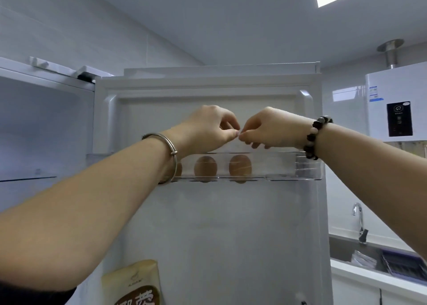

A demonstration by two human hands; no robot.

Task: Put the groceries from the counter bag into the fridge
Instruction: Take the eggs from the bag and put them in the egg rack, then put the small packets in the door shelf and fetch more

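Two hands, the left hand (pixel 208 126) and the right hand (pixel 270 129), meet at the open fridge door (pixel 231 223).
Well below the clear door shelf (pixel 288 177) stands a tan packet (pixel 134 284). Just above the shelf both hands curl their fingers, tips touching; I cannot tell whether they pinch anything. Inside the shelf sit brown eggs (pixel 205 168), one half hidden behind the left wrist. Lower right of it, farther off, is a sink (pixel 346 251).

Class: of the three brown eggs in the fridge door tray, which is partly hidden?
The leftmost egg: only its edge shows behind the bangle; the middle egg and right egg are fully visible.
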